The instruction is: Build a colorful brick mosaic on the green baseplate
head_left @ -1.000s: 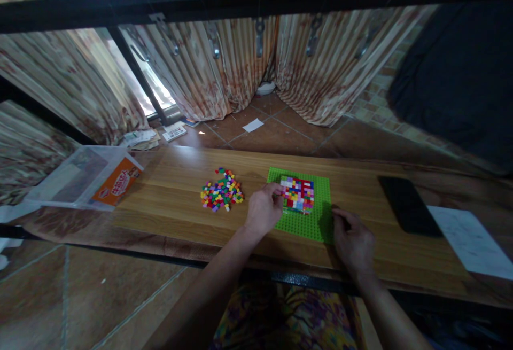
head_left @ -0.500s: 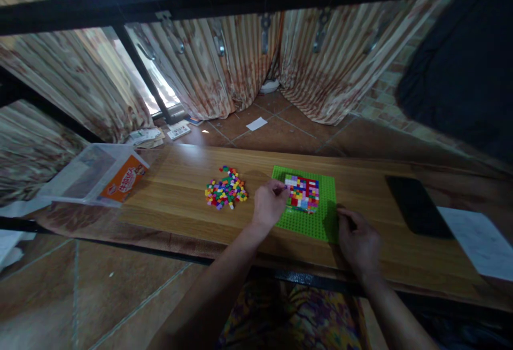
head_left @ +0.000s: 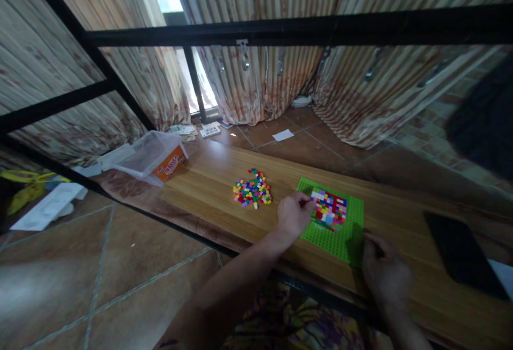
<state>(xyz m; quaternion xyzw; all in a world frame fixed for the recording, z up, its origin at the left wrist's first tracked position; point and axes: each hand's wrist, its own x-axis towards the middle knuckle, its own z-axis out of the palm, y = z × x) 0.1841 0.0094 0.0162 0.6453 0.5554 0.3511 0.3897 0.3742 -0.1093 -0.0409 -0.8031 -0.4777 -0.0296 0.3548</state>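
Note:
A green studded baseplate (head_left: 334,246) lies on the wooden board, bearing a mosaic of small coloured bricks (head_left: 331,208) packed side by side. My left hand (head_left: 294,214) is closed in a pinch at the mosaic's left edge; whatever is between its fingertips is too small to make out. At the baseplate's right edge, my right hand (head_left: 385,270) has thumb and fingers closed on the rim. A heap of loose coloured bricks (head_left: 252,189) sits on the wood to the left of my left hand.
The long wooden board (head_left: 208,189) runs across the view. A clear plastic box (head_left: 146,155) with an orange label stands at its left end, and a dark flat slab (head_left: 463,251) lies at the right. Behind is a black metal bar (head_left: 280,30) before striped curtains.
The view has swung left and tilted, so everything appears farther right. Both hands keep nearly the same places at the baseplate, the left still pinching at the mosaic's left edge.

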